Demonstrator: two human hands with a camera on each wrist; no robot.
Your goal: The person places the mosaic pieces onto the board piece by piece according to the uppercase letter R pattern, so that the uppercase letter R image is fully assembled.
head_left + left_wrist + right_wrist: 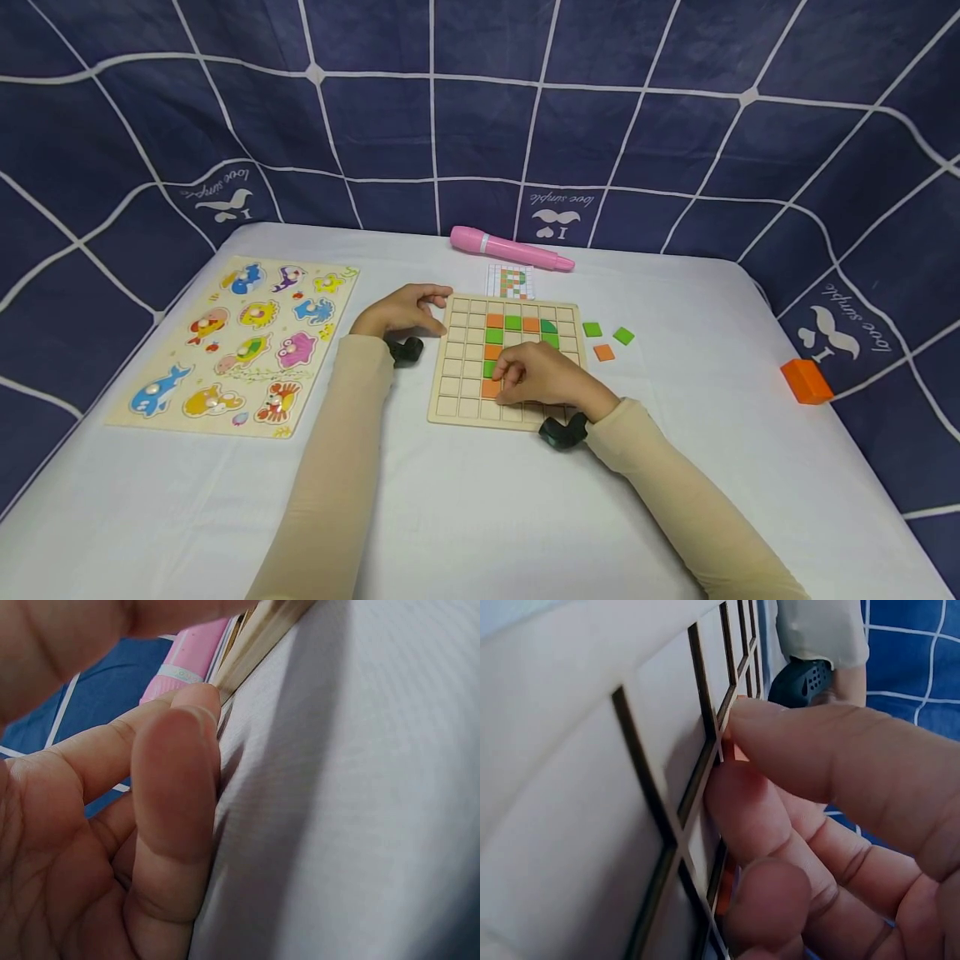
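Observation:
My right hand (pixel 536 372) is over the wooden grid board (pixel 453 367), its thumb and index finger pinching an orange square tile (pixel 491 389) at the near end of a column of orange and green tiles. In the right wrist view, orange (pixel 732 750) shows between those two fingertips; the fingers partly hide the tile. A row of tiles crosses the board toward a dark green quarter-round tile (pixel 548 326). My left hand (pixel 401 309) rests at the board's left edge, a fingertip against it in the left wrist view, holding nothing.
Loose green tiles (pixel 592 329) and one orange tile (pixel 603 352) lie right of the board. A pattern card (pixel 512 282) and a pink pen-shaped object (pixel 513 249) are behind it. A sea-animal peg puzzle (pixel 183 333) lies left; an orange block (pixel 807 382) stands far right.

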